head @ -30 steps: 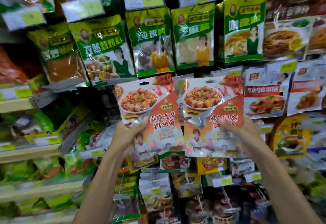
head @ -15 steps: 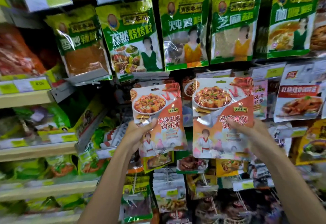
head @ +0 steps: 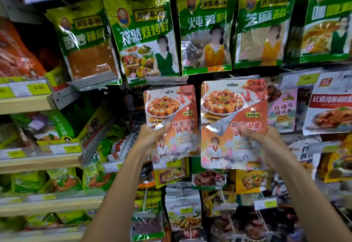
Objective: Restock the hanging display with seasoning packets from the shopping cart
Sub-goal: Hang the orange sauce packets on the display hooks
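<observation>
hands grip glossy orange-white packets — left hand (head: 150, 137) left packet (head: 171, 121), right hand (head: 264, 142) right packet (head: 232, 123).

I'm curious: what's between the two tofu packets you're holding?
Nothing, in the head view: left packet and right packet sit just a thin gap apart.

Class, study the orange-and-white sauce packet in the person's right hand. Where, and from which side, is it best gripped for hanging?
Pinch the flat orange-and-white plastic sauce packet at its lower half, front to back, coming from its right edge, as the right hand does. It is thin and upright, with its hang slot at the top, so a low side grip likely leaves that slot free.
</observation>
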{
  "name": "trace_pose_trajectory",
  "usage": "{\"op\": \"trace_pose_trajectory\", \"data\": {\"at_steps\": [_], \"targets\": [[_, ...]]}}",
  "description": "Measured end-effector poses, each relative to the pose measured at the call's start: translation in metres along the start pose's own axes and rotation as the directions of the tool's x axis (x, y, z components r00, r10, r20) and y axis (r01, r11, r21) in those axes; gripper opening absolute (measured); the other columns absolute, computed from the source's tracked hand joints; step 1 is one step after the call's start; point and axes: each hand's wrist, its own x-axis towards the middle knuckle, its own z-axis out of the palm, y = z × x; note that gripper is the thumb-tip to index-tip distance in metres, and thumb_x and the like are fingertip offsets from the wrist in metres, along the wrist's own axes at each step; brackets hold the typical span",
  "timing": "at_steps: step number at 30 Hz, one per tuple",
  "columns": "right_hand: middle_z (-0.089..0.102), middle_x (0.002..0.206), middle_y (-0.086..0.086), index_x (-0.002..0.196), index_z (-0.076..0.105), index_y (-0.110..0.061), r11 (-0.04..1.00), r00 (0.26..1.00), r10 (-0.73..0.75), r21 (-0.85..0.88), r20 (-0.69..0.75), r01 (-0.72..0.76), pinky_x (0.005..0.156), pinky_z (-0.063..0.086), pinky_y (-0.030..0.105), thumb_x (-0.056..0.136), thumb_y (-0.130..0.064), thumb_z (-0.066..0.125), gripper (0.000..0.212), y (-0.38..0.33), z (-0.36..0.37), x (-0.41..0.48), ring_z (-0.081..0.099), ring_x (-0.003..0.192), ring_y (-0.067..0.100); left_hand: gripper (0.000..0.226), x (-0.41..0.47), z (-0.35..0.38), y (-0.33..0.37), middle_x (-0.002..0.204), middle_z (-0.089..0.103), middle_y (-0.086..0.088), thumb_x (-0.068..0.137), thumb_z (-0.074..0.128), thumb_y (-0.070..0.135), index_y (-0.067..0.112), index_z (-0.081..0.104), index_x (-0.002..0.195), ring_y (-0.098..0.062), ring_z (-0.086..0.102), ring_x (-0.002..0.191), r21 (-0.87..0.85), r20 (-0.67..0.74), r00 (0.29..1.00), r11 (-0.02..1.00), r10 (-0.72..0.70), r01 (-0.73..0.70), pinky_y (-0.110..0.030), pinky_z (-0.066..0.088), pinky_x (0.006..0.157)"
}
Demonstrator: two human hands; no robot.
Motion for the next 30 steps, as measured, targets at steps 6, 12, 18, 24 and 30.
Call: {"op": "trace_pose_trajectory", "data": {"at_steps": [6, 12, 18, 24, 30], "targets": [[0.076, 0.096, -0.007, 0.103, 0.064, -0.02, 0.999, 1.0, 0.031, 0.016, 0.003, -0.031, 0.076, 0.046, 0.027, 0.065, -0.036, 0.077, 0.044, 0.007, 0.011, -0.001, 0.071, 0.088, 0.005, 0.056, 0.018, 0.0, -0.003, 0.082, 0.061, -0.02, 0.062, 0.084, 0.032, -0.006, 0.063, 0.096, -0.02, 0.05, 0.054, 0.076, -0.078, 0.995, 0.995, -0.056, 0.062, -0.03, 0.038, 0.05], [0.076, 0.098, -0.001, 0.104, 0.066, -0.016, 0.999, 0.999, 0.045, 0.01, 0.025, -0.045, 0.079, 0.05, 0.031, 0.061, -0.039, 0.08, 0.051, 0.013, 0.02, -0.004, 0.072, 0.091, 0.012, 0.03, 0.039, 0.005, -0.008, 0.054, 0.06, -0.003, 0.077, 0.08, 0.021, 0.0, 0.063, 0.09, -0.013, 0.053, 0.046, 0.155, -0.178, 0.983, 0.985, -0.042, 0.07, -0.025, 0.043, 0.047], [0.076, 0.097, 0.001, 0.102, 0.067, -0.016, 0.999, 0.999, 0.043, -0.025, 0.011, -0.042, 0.089, 0.05, 0.036, 0.06, -0.039, 0.079, 0.049, 0.015, 0.025, -0.008, 0.071, 0.096, 0.018, 0.036, 0.038, 0.009, -0.015, 0.089, 0.066, -0.017, 0.078, 0.079, 0.026, -0.003, 0.067, 0.096, -0.026, 0.063, 0.081, 0.218, -0.306, 0.951, 0.976, 0.053, 0.016, -0.04, 0.052, 0.076], [0.077, 0.091, -0.002, 0.099, 0.067, -0.017, 0.997, 0.998, 0.066, -0.028, -0.004, -0.066, 0.077, 0.051, 0.029, 0.062, -0.036, 0.077, 0.043, 0.018, 0.03, -0.013, 0.071, 0.089, 0.013, 0.036, -0.009, 0.001, -0.016, 0.103, 0.067, -0.014, 0.086, 0.071, 0.027, 0.003, 0.061, 0.111, -0.029, 0.064, 0.096, 0.602, -0.483, 0.777, 0.797, 0.405, -0.041, -0.038, 0.053, 0.081], [0.076, 0.089, -0.009, 0.101, 0.065, -0.019, 0.999, 0.997, 0.036, 0.014, 0.067, -0.037, 0.064, 0.052, 0.014, 0.068, -0.035, 0.076, 0.039, 0.017, 0.05, -0.018, 0.071, 0.082, 0.003, 0.046, -0.058, 0.023, 0.009, 0.113, 0.066, 0.001, 0.081, 0.062, 0.051, 0.019, 0.061, 0.113, -0.01, 0.062, 0.101, 0.258, -0.235, 0.925, 0.936, 0.3, -0.238, -0.033, 0.049, 0.092]]}}
